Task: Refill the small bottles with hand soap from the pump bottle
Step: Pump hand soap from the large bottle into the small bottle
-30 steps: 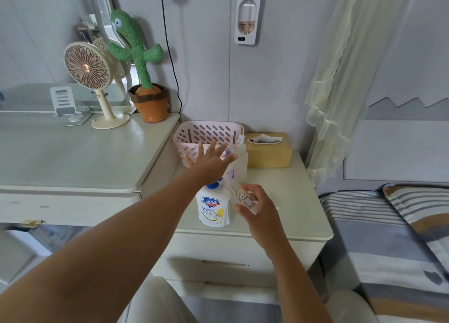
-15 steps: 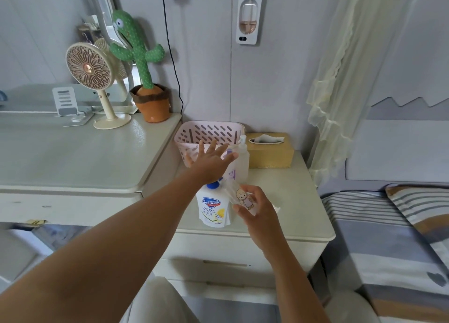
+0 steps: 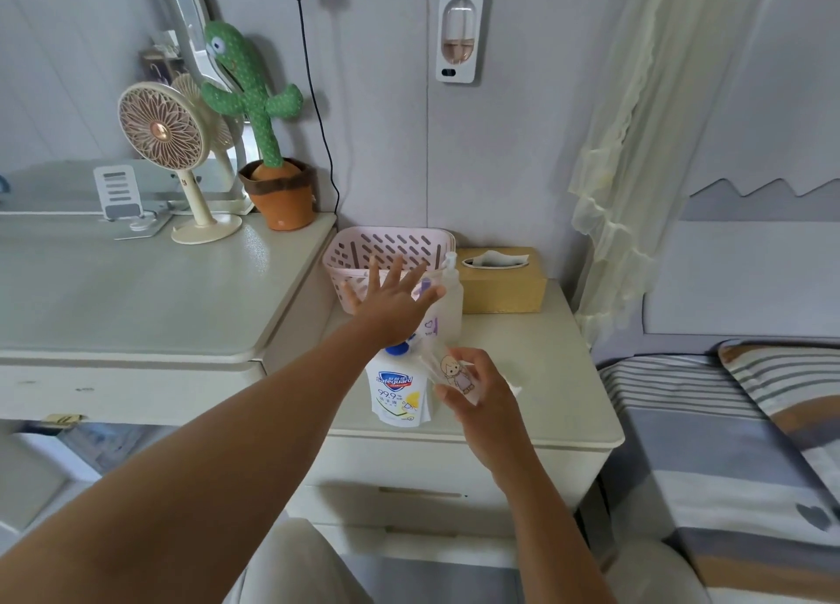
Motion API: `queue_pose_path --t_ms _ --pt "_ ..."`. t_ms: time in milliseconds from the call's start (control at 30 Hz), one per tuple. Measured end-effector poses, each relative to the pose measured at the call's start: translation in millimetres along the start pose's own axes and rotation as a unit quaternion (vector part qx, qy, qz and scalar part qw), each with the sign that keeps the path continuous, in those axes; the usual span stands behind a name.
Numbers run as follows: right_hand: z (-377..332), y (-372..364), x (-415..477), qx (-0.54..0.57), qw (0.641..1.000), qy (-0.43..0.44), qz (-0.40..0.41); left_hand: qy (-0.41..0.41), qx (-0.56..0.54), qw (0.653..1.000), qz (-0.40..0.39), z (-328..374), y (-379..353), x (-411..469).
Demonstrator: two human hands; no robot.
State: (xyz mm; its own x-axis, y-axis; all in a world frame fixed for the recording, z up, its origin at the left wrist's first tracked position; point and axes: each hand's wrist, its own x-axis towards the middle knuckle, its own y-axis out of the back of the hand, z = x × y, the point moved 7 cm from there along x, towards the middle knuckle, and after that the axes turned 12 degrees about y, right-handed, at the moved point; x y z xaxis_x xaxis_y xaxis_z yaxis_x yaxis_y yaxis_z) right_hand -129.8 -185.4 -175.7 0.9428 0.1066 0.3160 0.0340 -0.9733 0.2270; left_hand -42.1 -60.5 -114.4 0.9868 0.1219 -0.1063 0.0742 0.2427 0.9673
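Holding left hand point(image 3: 391, 301) flat, fingers spread, over Safeguard pump bottle point(image 3: 399, 392) standing on nightstand point(image 3: 545, 376). Gripping small clear bottle point(image 3: 454, 371), tilted, just beside the pump, in right hand point(image 3: 486, 399).

Soft, even daylight fills the room; shadows are faint. The glossy cream dresser top point(image 3: 136, 294) at left shows a pale sheen. Wide-angle distortion bends the frame's edges. The small clear plastic bottle point(image 3: 454, 374) at centre looks slightly smeared.

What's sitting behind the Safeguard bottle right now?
A frosted pump bottle and, farther back, a pink basket. The left hand hides most of a purple-marked item beside the bottle, and much of the basket's inside.
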Motion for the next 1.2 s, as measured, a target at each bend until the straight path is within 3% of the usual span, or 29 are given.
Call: queue_pose_path --t_ms 400,600,900,1067,1200 --pt "-4 0 3 0.014 1.0 -0.001 0.004 0.024 0.004 1.0 0.017 -5 3 13" --pt "3 -5 0 0.018 1.0 -0.016 0.003 -0.007 0.022 1.0 0.008 5 7 -14" --pt "-3 2 7 0.032 0.999 -0.005 0.007 0.023 0.029 0.999 0.04 -6 2 24" --pt "3 -2 3 0.036 0.999 -0.016 0.006 0.046 -0.019 0.999 0.022 -10 -7 16" --pt "5 -2 2 0.054 0.998 -0.029 0.006 0.004 0.041 0.999 0.014 7 8 -12"
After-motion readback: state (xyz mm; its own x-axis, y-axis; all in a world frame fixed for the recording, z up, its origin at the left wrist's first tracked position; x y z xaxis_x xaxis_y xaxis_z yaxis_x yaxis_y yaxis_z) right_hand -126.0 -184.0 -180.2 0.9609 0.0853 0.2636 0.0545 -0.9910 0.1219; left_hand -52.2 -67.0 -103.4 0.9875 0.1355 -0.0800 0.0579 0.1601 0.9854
